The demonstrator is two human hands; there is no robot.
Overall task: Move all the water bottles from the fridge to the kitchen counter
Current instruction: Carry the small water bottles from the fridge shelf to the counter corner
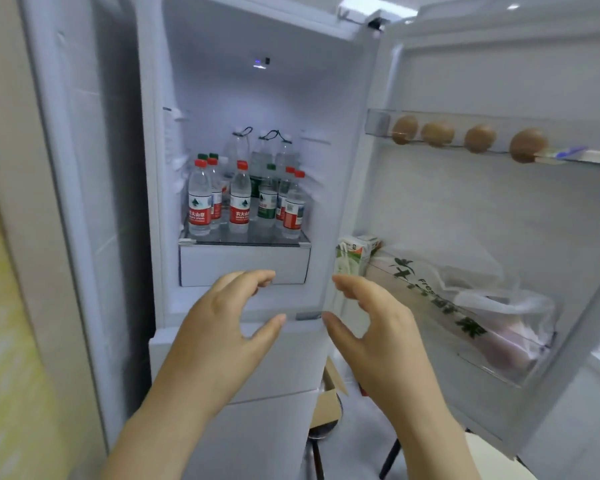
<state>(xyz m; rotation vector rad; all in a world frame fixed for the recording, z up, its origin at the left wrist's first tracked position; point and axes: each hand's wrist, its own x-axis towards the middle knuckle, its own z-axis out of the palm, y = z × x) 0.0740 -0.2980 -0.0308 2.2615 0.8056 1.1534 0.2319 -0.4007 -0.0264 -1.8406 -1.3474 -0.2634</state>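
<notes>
Kitchen corner, pale wall with a yellow-green patch point(4, 341) sitting on the left, white fridge point(257, 91) filling most of the view with its door point(465, 209) swung wide to the right. The water bottles point(239, 202) are standing in a tight cluster on the glass shelf point(243, 241) above a white drawer point(243, 265). Red caps are lining the front row, a few green caps are sitting behind, and taller clear ones with black cords are standing at the very back (exact count hard to call, they are hiding each other). The upper door rack is holding four brown eggs point(437, 134). The lower door bin is holding a drink carton point(352, 254) and a printed plastic bag point(465, 289). A cardboard box point(328, 403) is showing low down beside the fridge.

Left hand point(222, 323) and right hand point(378, 334) are hovering side by side in front of the drawer, below the shelf and well short of the bottles. Each grip is spread wide, fingers loosely curved and thumb apart, holding nothing and touching nothing.

Progress: looking like the start, or near it. The shelf is looking full, with no obvious gap in the front row, and neither hand is carrying a bottle. The surface they are meant for is not showing here, so cannot tell whether any are sitting there already. Judging by this, most or all of the job is remaining: reaching in, taking bottles (front row first, probably), carrying them over, and repeating until the shelf is bare.
</notes>
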